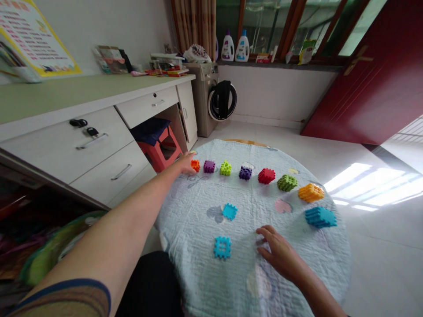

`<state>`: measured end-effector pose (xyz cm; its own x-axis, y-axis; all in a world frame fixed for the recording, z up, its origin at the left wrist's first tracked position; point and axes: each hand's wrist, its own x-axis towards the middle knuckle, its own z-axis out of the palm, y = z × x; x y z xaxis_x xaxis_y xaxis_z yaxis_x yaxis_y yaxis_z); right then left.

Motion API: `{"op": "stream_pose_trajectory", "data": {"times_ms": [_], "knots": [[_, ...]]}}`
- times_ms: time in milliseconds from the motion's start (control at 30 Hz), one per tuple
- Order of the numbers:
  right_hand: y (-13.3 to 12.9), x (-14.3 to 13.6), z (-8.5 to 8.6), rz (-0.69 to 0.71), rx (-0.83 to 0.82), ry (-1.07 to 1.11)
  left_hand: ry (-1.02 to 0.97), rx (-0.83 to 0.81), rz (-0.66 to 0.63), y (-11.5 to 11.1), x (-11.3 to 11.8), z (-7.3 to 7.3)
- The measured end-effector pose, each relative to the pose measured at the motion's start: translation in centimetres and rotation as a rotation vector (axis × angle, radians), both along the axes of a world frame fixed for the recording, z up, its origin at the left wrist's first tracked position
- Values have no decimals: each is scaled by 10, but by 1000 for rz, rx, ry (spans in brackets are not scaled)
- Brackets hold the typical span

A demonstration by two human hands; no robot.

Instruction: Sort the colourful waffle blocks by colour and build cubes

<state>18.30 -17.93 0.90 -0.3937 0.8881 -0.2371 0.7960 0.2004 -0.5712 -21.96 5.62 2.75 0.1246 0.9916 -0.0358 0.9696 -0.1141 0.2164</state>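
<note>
Bottle labels (243, 52): unreadably small.
My left grip (191, 163): around the notched orange block (195, 165); I cannot tell if closed.
My right grip (261, 241): fingers parted.

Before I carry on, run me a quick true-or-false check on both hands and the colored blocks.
1. The left hand is at the small orange block. True, though whether it grips the block is unclear.
2. The red stack stands between the dark purple stack and the olive-green stack. True.
3. The right hand is gripping the red stack. False: its fingers are at the cloth, apart from every stack.
4. The solid blue piece and the blue piece with openings lie apart. True.
5. The yellow-orange stack is at the row's right end. False: the blue stack is.
</note>
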Motion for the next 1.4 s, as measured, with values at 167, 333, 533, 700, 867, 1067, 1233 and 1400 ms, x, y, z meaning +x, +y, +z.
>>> {"op": "stream_pose_trajectory", "data": {"times_ms": [167, 333, 533, 700, 867, 1067, 1233, 1400], "knots": [[0, -7, 7, 38, 38, -32, -28, 205, -65, -64, 38, 20], [0, -14, 11, 53, 82, -144, -175, -78, -272, -163, 99, 39], [-12, -48, 4, 160, 246, -115, -179, -197, -237, -229, 139, 17], [-26, -85, -13, 232, 285, -80, -286, -198, -99, -223, 135, -12], [-19, -81, -11, 206, 274, -136, -209, -35, -120, -201, 139, -26], [-1, -36, -4, 24, 227, -232, -151, 58, -360, -187, 162, -46], [1, -26, -9, -11, 160, -262, -124, 92, -360, -185, 167, -50], [1, -29, -9, -29, 169, -265, -279, 29, -284, -188, 174, -39]]}}
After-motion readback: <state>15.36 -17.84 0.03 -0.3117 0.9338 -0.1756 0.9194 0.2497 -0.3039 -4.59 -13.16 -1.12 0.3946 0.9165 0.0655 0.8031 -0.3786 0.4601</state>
